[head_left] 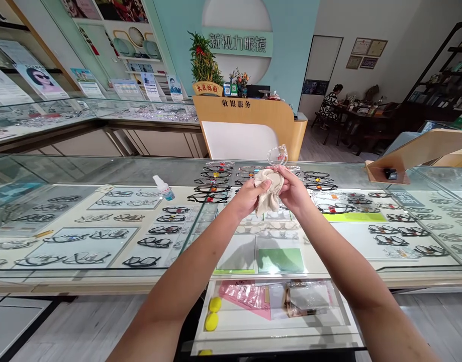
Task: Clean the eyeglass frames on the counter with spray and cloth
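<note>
Above the glass counter, my left hand [252, 196] is closed on a crumpled beige cloth [269, 193]. My right hand [289, 185] pinches a pair of clear-framed eyeglasses [277, 155] beside the cloth. One lens sticks up past my fingertips; the cloth and fingers hide the rest of the frame. Rows of dark eyeglasses [211, 189] lie on the counter top left of my hands, and more eyeglasses [317, 180] lie to the right. A small white-capped spray bottle [164, 188] with blue liquid stands on the glass farther left.
Beneath the glass counter [148, 163], an open drawer [279, 334] holds a pink packet [249, 297], plastic bags and yellow round cases [211, 322]. A wooden stand [415, 156] is at right. Behind stands a wooden cashier desk [249, 108]; a person [331, 104] sits at a far table.
</note>
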`<state>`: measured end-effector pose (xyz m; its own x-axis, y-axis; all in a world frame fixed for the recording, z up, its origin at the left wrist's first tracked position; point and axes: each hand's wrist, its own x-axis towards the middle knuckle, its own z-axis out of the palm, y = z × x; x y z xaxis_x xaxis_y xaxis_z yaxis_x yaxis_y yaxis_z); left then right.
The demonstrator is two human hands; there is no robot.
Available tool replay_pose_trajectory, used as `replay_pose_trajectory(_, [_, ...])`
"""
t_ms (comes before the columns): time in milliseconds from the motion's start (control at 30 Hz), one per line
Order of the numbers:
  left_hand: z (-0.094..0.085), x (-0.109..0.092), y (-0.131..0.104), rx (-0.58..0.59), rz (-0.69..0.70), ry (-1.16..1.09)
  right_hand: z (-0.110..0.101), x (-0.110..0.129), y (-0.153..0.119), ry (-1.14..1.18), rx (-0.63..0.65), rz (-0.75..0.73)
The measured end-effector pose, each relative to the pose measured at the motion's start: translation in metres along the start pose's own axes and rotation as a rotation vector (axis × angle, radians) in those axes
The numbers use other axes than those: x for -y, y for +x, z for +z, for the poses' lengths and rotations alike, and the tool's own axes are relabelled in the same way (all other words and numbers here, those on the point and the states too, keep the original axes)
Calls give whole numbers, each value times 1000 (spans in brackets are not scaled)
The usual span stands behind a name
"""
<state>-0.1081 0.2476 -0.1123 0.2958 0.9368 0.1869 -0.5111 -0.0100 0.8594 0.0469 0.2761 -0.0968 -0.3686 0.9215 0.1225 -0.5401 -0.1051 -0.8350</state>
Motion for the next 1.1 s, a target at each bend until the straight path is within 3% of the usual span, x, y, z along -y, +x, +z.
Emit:
replay_pose_trajectory(133, [4, 0, -2, -12, 17, 56, 0, -3, 0, 10, -6, -42])
replay_pose_trajectory(333, [9, 1, 1, -171, 99, 158, 8, -8, -6, -9, 10, -53])
replay_pose_trajectory(467, [2, 5, 5, -238, 114, 215, 12, -9, -8, -7, 47, -71])
replay_pose_trajectory(633, [-8, 14, 12, -238, 135, 196, 7, -3, -5, -66, -40, -133])
replay_pose_trajectory(767, [-15, 11, 16, -305, 176, 150, -1, 6, -2, -139, -69, -186])
replay_pose_trajectory(933, [-18, -1, 16, -360, 191, 89, -8, 13, -3, -364, 40, -134])
replay_pose_trajectory(1100, [-16, -7, 13, -304, 174, 61, -10, 14, -6, -476, 139, 18])
